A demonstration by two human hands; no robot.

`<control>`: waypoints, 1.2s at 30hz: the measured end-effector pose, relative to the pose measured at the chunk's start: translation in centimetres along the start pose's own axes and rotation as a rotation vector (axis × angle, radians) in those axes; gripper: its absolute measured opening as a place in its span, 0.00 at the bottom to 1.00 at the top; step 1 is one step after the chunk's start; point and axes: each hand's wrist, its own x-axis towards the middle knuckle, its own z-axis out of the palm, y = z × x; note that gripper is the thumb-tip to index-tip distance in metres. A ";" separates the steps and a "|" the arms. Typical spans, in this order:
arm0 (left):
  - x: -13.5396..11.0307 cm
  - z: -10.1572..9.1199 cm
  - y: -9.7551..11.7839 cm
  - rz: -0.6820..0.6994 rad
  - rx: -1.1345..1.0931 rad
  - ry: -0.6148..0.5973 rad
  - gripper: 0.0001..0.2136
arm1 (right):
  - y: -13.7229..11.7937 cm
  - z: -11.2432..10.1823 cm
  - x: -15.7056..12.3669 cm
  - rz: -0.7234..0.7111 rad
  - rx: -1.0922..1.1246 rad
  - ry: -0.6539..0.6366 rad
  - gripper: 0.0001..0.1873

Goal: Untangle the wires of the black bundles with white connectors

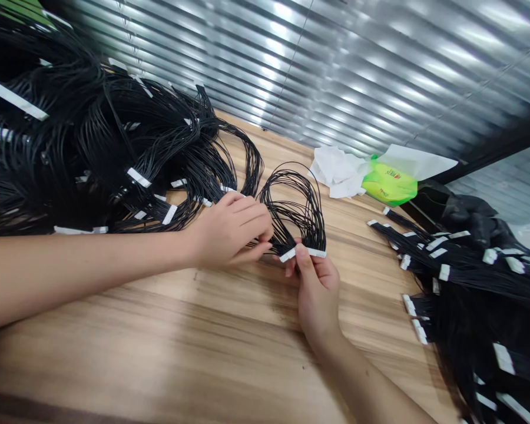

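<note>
My right hand (317,288) pinches the white connectors (302,253) of a looped black wire harness (294,203) over the wooden table (159,341). The thumb lies across the connector strip. My left hand (229,229) has its fingers curled and closed on the black wires of the same harness, just left of the connectors. The loop of wires arches away from me above both hands.
A big tangled pile of black harnesses with white connectors (83,147) covers the table's left. Straighter harnesses (468,277) lie stacked on the right. A green packet and white tissue (380,176) sit at the back near the metal blinds (335,65).
</note>
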 end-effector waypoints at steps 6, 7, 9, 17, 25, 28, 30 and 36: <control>-0.6 -0.2 0.1 0.431 -0.252 0.054 0.14 | 0.0 -0.1 0.4 0.018 0.087 0.048 0.13; -0.6 -0.2 0.1 0.401 -0.264 0.046 0.14 | 0.0 -0.1 0.4 0.012 0.100 0.052 0.13; -0.7 0.0 0.1 0.206 -0.253 0.055 0.14 | -0.1 0.0 0.4 0.003 0.126 0.070 0.13; 0.0 0.3 -0.2 -0.360 -0.348 -0.012 0.08 | -0.1 0.1 -0.1 -0.037 0.100 0.063 0.13; 0.0 0.6 -0.7 -0.617 -0.466 0.019 0.07 | 0.1 -0.2 -0.4 -0.010 0.132 -0.021 0.11; 0.1 0.6 -0.7 -0.707 -0.542 0.003 0.08 | 0.1 -0.2 -0.4 0.009 0.131 -0.039 0.12; 0.1 0.7 -0.8 -0.749 -0.637 0.006 0.07 | 0.1 -0.2 -0.5 0.002 0.127 -0.035 0.11; 0.2 1.3 -1.1 -0.827 -0.902 -0.014 0.05 | 0.3 -0.2 -1.0 -0.048 0.032 -0.063 0.12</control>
